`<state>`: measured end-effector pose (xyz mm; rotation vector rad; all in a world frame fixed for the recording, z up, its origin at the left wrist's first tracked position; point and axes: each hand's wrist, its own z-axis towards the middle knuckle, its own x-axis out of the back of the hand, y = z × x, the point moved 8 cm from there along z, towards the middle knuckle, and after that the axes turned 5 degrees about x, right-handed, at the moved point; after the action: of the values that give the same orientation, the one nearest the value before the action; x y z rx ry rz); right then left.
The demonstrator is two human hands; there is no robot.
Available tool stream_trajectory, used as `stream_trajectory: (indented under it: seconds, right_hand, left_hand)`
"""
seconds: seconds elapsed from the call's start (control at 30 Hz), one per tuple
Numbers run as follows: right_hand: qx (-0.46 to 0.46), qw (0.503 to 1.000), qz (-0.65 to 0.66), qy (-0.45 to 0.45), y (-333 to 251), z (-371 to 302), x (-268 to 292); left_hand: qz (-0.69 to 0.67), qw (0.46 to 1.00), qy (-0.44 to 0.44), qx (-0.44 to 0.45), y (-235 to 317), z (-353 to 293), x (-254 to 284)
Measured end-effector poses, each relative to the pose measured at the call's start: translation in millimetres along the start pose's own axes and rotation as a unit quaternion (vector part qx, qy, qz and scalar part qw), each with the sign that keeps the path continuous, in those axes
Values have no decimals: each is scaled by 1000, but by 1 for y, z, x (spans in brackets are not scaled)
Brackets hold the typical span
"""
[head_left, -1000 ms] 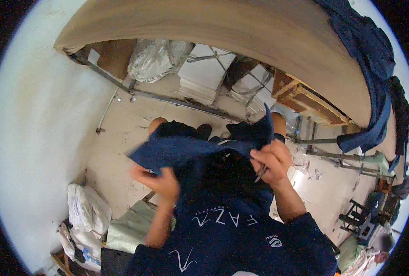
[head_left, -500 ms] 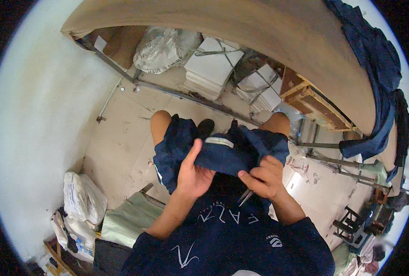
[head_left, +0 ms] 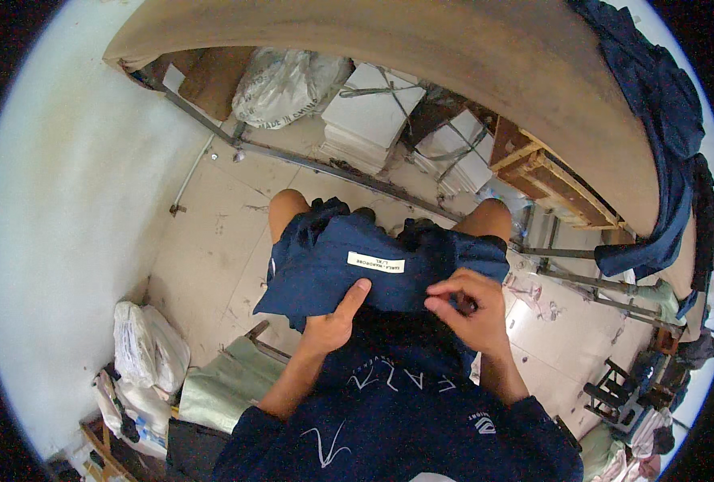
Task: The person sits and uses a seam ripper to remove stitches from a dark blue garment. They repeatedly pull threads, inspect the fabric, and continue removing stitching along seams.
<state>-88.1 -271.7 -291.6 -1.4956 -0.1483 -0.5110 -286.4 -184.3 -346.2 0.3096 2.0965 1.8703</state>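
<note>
A navy garment (head_left: 317,277) lies spread over my lap, with a small cream label (head_left: 376,262) face up on it. My left hand (head_left: 333,323) grips the garment's near edge, thumb on top just below the label and fingers hidden beneath the cloth. To the right of the label, my right hand (head_left: 477,309) is curled, its thumb and forefinger drawn close together at the cloth's right side. Something dark shows inside its curled fingers, too unclear to name.
Ahead is a table with a brown cover (head_left: 389,36). Under it are a white plastic sack (head_left: 288,84), tied white stacks (head_left: 373,112) and a wooden frame (head_left: 562,185). Dark cloth (head_left: 654,104) hangs at right. White bags (head_left: 148,345) and a pale green sheet (head_left: 228,386) sit at left.
The garment has been opened out flatter toward the left, and its label now faces up. My right hand has lifted off the cloth's near edge, and the metal tip below it no longer shows.
</note>
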Motion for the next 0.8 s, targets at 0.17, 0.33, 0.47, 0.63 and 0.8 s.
stream_trajectory:
  seconds: [0.17,0.33,0.47,0.63,0.8]
  right_hand:
    - [66,997,-4,36,-19,38,10]
    - [100,991,-35,-79,-5,53,-25]
    - [64,995,-81,12,4,34,-29]
    - [107,992,-30,68,-7,28,-35]
    - [119,991,-27,63,6,15,-45]
  left_hand:
    - [21,999,-14,19,12,-1,-7]
    - [0,999,3,33,17,-3,4]
    - [-6,997,74,-2,11,0,13]
    - [-73,987,141,-16,14,4,7]
    - [-103,969,224,13,-10,1,15]
